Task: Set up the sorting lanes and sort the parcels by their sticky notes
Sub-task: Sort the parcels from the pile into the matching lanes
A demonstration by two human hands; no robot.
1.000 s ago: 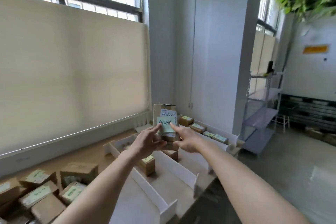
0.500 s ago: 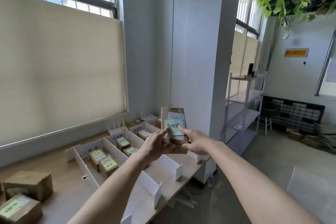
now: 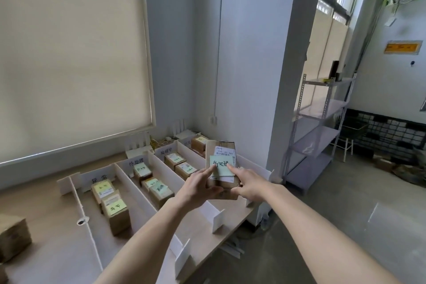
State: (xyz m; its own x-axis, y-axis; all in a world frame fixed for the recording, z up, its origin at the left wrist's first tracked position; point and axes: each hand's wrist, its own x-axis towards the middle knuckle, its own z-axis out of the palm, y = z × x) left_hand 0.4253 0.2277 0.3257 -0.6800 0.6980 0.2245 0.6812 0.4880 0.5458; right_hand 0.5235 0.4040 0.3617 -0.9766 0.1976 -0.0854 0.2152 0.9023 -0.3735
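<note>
I hold a brown cardboard parcel upright in the air above the right end of the sorting lanes. My left hand grips its lower left side, index finger on the green sticky note. My right hand grips the lower right side, index finger on the note's right edge. The white-walled lanes lie on the wooden table below. Each lane has a handwritten label at its far end and holds parcels with sticky notes, such as one in the leftmost lane.
Loose cardboard boxes sit at the table's left edge. A white pillar stands right of the table, and beyond it a grey metal shelf rack. The table's right edge drops to the concrete floor.
The view has swung right and down, showing the labelled lanes in full. Both hands still hold the parcel with the green note, now over the right-hand lanes.
</note>
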